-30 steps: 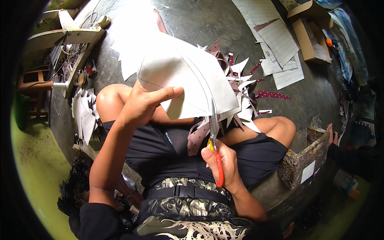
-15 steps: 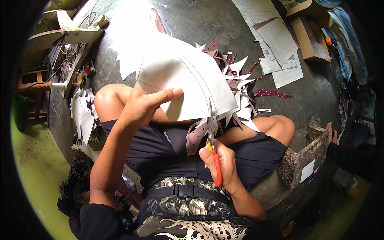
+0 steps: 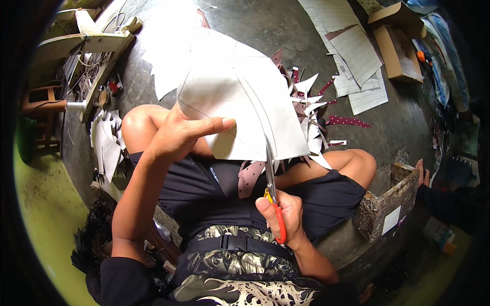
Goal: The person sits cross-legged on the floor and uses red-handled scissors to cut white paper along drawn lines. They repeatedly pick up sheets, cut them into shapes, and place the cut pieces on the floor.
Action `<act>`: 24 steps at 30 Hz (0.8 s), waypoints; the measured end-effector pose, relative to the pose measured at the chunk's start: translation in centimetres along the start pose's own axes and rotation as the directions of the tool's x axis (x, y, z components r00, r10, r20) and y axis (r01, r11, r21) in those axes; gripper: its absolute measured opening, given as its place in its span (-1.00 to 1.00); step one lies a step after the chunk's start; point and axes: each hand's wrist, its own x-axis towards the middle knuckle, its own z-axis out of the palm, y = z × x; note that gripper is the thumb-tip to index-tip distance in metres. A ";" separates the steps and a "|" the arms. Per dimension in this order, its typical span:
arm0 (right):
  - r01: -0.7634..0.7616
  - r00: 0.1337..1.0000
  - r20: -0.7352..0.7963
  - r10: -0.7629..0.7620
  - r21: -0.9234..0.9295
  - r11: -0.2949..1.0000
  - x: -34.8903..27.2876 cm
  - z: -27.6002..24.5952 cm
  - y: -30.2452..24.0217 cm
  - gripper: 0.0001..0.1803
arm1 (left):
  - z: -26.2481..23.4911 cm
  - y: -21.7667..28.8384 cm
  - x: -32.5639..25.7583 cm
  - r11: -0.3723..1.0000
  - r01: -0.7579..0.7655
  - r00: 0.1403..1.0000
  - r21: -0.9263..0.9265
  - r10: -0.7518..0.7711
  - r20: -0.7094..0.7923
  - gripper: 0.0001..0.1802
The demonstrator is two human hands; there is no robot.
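Your left hand point(image 3: 178, 135) pinches the white sheet point(image 3: 240, 97) above your lap — thin, floppy, easily creased; grip near the cut. Your right hand point(image 3: 283, 217), fingers closed through the scissors point(image 3: 273, 199), cuts its lower edge.

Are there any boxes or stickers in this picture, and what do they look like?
Cardboard box: top right on the floor, open, brown, white sheet inside.
Paper label: right, stuck on a rough wooden block, small white rectangle.
Small container: far right edge, orange, too blurred to tell more.
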 end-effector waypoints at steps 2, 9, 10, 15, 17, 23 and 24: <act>-0.025 1.000 0.003 0.025 0.028 0.999 -0.2 0.0 0.0 -0.39 | -0.2 0.0 0.0 0.999 -0.002 1.000 0.034 0.002 0.010 -0.27; -0.006 1.000 0.025 0.003 0.111 0.994 0.4 0.3 -0.3 -0.49 | -0.6 -0.3 -0.2 0.994 0.004 0.999 0.110 -0.008 0.034 -0.26; 0.005 0.999 0.048 -0.010 0.096 0.995 0.5 0.2 -0.3 -0.51 | -0.5 -0.4 -0.2 0.993 0.004 0.999 0.115 -0.009 0.038 -0.26; -0.030 0.994 0.107 0.022 0.073 0.997 0.8 0.2 -0.2 -0.52 | -0.3 -0.9 -0.2 0.996 -0.003 0.998 0.087 -0.003 0.065 -0.29; -0.080 0.989 0.140 0.056 0.173 0.982 0.8 0.3 -0.2 -0.53 | -0.2 -0.9 -0.3 0.995 -0.024 0.999 0.097 0.020 0.048 -0.31; -0.254 0.947 0.290 0.139 0.408 0.877 0.1 0.3 -0.9 -0.55 | -0.8 0.0 -0.3 0.996 0.046 0.999 0.081 -0.044 -0.029 -0.35; -0.260 0.943 0.307 0.130 0.436 0.862 0.0 0.2 -1.0 -0.55 | -0.9 0.1 -0.3 0.987 0.026 1.000 0.158 -0.025 -0.004 -0.36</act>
